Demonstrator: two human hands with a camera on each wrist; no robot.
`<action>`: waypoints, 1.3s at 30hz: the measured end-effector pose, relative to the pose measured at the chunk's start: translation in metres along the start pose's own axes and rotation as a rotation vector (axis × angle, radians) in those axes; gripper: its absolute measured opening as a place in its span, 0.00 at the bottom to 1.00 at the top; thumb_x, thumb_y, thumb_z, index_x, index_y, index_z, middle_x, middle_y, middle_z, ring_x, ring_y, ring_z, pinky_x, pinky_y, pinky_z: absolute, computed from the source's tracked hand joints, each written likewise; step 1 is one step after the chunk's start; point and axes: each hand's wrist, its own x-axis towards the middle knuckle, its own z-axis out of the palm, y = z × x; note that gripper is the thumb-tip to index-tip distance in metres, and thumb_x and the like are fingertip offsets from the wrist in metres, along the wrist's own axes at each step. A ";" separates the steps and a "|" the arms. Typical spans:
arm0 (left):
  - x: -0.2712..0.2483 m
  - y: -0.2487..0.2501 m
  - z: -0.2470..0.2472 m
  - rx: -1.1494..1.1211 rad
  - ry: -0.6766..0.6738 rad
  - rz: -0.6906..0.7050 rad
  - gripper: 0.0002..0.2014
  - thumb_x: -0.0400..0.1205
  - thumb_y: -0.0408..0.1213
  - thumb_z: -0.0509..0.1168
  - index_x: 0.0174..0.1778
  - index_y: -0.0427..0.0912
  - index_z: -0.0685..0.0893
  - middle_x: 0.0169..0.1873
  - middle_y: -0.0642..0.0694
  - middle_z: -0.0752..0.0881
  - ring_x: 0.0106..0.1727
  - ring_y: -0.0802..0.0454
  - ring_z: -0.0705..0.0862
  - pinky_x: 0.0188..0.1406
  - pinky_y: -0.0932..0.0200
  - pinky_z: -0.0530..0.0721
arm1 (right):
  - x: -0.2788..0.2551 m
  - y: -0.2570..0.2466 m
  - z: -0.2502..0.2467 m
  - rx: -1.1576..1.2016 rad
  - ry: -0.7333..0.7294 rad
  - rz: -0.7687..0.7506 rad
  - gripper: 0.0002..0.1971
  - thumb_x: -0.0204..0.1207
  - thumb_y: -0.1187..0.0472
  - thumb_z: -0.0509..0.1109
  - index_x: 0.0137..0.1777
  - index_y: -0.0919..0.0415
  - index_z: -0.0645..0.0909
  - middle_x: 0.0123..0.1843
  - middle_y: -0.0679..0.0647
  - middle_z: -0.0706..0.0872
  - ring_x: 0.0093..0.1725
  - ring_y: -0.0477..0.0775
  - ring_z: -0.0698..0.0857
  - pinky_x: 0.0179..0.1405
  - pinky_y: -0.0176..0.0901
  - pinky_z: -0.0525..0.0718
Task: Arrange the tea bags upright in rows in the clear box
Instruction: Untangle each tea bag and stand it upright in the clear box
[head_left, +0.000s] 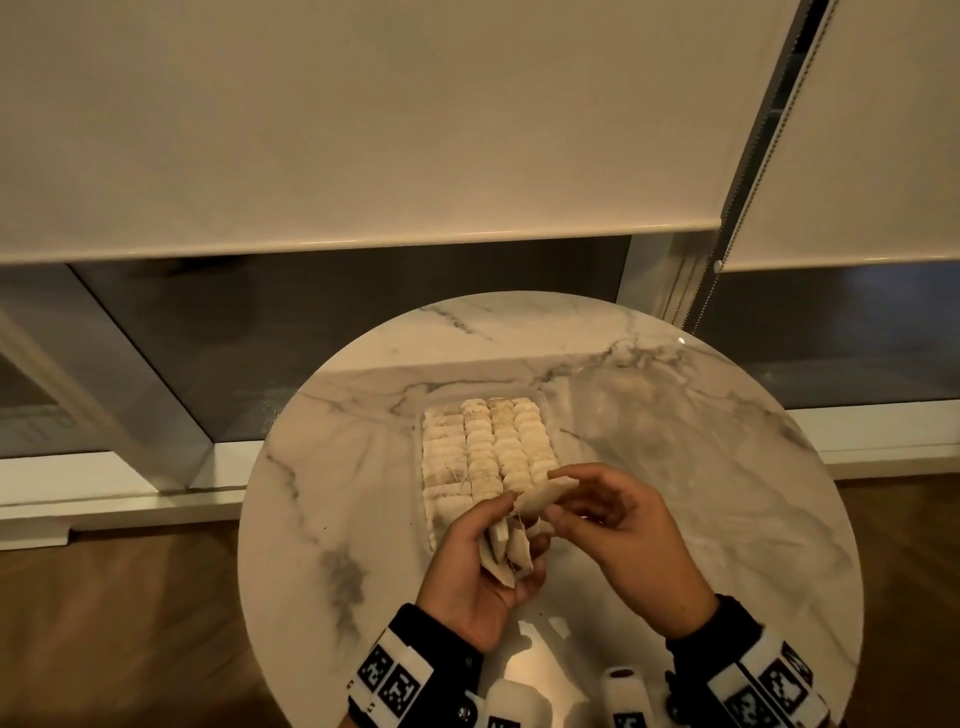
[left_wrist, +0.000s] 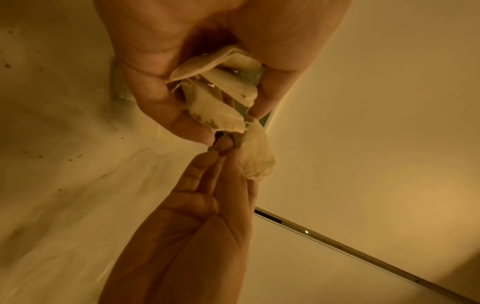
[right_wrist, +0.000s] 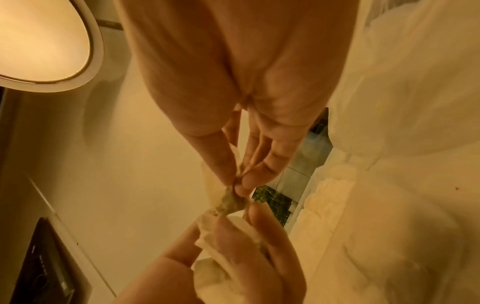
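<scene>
Round marble table (head_left: 322, 467) carrying one clear box (head_left: 543, 402), seen from the head camera. The box holds four rows of tea bags (head_left: 485, 447) standing upright; bags per row cannot be counted reliably. Nearer the viewer, the left hand (head_left: 480, 566) is curled around a small bunch of loose tea bags (head_left: 506, 556), at least three by the left wrist view. To its right, the right hand (head_left: 618, 525) pinches a single tea bag (head_left: 545, 496) between thumb and fingertips, just above the box's near end. Two wrist straps show at the bottom edge.
</scene>
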 end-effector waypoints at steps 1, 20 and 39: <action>0.000 0.001 0.001 0.009 0.011 0.015 0.12 0.71 0.39 0.72 0.47 0.37 0.88 0.35 0.39 0.88 0.32 0.47 0.87 0.27 0.59 0.83 | 0.000 0.000 0.001 -0.013 -0.016 -0.018 0.13 0.73 0.77 0.77 0.55 0.63 0.88 0.49 0.58 0.93 0.49 0.58 0.93 0.50 0.44 0.90; -0.012 0.033 -0.037 0.088 0.249 0.311 0.13 0.68 0.37 0.72 0.48 0.39 0.87 0.37 0.43 0.85 0.30 0.50 0.81 0.20 0.64 0.72 | 0.053 0.018 0.004 -0.493 -0.068 0.051 0.05 0.80 0.61 0.75 0.50 0.50 0.91 0.41 0.42 0.91 0.42 0.40 0.87 0.39 0.31 0.83; -0.002 0.058 -0.072 -0.072 0.344 0.283 0.04 0.78 0.36 0.70 0.47 0.42 0.87 0.37 0.47 0.85 0.31 0.52 0.80 0.19 0.65 0.76 | 0.084 0.046 0.047 -1.035 -0.401 0.252 0.05 0.76 0.59 0.75 0.49 0.49 0.88 0.46 0.50 0.91 0.47 0.50 0.88 0.45 0.37 0.83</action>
